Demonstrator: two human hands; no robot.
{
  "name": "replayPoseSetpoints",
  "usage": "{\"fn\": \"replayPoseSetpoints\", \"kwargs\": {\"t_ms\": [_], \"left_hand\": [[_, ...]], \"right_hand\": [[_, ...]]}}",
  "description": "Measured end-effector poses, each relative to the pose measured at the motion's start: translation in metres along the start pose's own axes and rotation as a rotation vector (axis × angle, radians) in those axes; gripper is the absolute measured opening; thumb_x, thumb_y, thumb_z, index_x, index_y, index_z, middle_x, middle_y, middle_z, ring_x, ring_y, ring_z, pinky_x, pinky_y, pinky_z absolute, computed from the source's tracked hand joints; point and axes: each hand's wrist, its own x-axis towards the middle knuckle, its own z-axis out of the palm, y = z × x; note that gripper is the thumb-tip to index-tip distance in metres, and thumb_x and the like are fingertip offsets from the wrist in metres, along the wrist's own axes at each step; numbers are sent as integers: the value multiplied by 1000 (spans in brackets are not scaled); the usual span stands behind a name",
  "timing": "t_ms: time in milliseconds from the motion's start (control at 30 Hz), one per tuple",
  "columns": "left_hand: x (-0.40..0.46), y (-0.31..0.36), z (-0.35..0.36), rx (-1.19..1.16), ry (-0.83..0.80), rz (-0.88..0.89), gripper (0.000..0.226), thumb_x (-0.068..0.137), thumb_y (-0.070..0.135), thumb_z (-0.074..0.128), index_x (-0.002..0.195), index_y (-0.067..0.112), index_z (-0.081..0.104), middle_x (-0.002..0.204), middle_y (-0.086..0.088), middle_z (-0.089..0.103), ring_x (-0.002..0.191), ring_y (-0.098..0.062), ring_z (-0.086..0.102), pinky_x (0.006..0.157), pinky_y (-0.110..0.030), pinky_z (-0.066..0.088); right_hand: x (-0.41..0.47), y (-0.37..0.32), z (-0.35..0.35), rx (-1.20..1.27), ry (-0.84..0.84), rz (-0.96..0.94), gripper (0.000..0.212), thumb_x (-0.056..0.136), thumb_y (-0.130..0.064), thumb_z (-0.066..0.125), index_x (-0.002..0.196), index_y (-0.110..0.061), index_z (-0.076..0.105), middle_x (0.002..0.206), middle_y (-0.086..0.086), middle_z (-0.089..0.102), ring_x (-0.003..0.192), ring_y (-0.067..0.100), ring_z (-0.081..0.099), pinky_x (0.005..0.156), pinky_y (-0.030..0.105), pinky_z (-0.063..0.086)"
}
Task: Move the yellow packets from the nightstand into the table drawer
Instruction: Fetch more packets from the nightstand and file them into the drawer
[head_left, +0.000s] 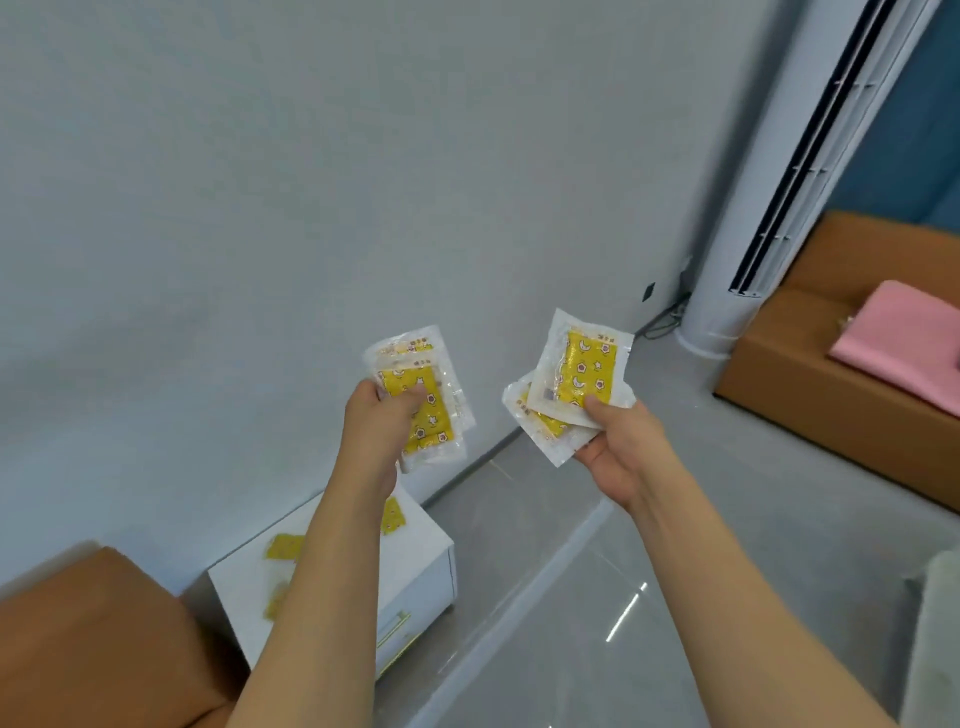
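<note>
Packets in both hands above the nightstand

Left hand (382, 415) grips a small overlapping bunch of yellow packets (423, 397), thumb curled over the front of the nearest one, fingers behind. Right hand (618, 447) pinches a second bunch of packets (576, 384) by their lower edges, thumb on top, with one packet standing above another that fans out to the left. Both bunches are raised in mid-air in front of the pale wall, apart from each other.

Below the left forearm stands the white nightstand (426, 551), its drawer front carrying a gold handle (397, 626). Three more loose packets (284, 546) lie on its top, blurred; one is partly hidden by the arm.

A tan sofa (831, 384) with a pink cloth (898, 343) sits at the right, beside a tall white air conditioner (769, 208). The table drawer is not in view.
</note>
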Motion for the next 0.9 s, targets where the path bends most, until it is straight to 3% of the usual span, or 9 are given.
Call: {"fn": "replayPoseSetpoints", "kwargs": {"t_ms": [100, 167, 333, 500, 633, 733, 900], "left_hand": [[-46, -2, 40, 43, -75, -13, 23, 90, 13, 67, 111, 15, 59, 109, -6, 71, 94, -26, 71, 84, -48, 58], [-81, -7, 64, 73, -112, -6, 22, 90, 12, 67, 110, 16, 59, 108, -6, 71, 94, -26, 71, 81, -44, 58], [-175, -25, 133, 20, -163, 16, 17, 92, 8, 64, 106, 18, 61, 98, -2, 73, 82, -19, 73, 59, -30, 56], [-258, -50, 200, 27, -221, -17, 25, 91, 10, 65, 114, 16, 60, 103, -7, 73, 89, -27, 73, 77, -47, 60], [-295, -68, 232, 65, -264, -18, 29, 90, 14, 68, 118, 16, 59, 105, -6, 74, 89, -25, 73, 70, -40, 60], [-316, -75, 257, 92, -296, -17, 28, 90, 16, 68, 116, 17, 60, 104, -6, 74, 88, -25, 74, 74, -44, 60], [-380, -81, 303, 101, -331, 6, 19, 91, 14, 67, 109, 16, 62, 97, -6, 75, 83, -24, 74, 68, -38, 59]], "right_hand": [[-35, -22, -42, -5, 42, -48, 37, 98, 1, 51, 132, -12, 53, 119, 11, 69, 104, 31, 69, 78, 47, 59], [-58, -40, -73, -31, 64, -90, 38, 97, 2, 52, 131, -13, 53, 118, 10, 69, 102, 30, 69, 76, 45, 59], [-121, -82, -169, -71, 74, -169, 34, 95, 1, 55, 127, -11, 58, 113, 11, 72, 95, 29, 72, 77, 48, 59], [-175, -112, -257, -68, 175, -175, 31, 97, 0, 52, 125, -11, 59, 113, 12, 71, 95, 29, 70, 73, 45, 59], [-205, -126, -302, -56, 189, -173, 35, 97, 5, 49, 126, -13, 58, 113, 12, 70, 99, 33, 69, 81, 57, 55], [-222, -133, -330, -18, 201, -178, 34, 96, 7, 49, 122, -12, 59, 112, 13, 71, 100, 35, 69, 86, 64, 51], [-264, -157, -391, -35, 257, -179, 25, 95, 4, 53, 112, -13, 62, 104, 10, 72, 93, 31, 70, 76, 51, 57]]}}
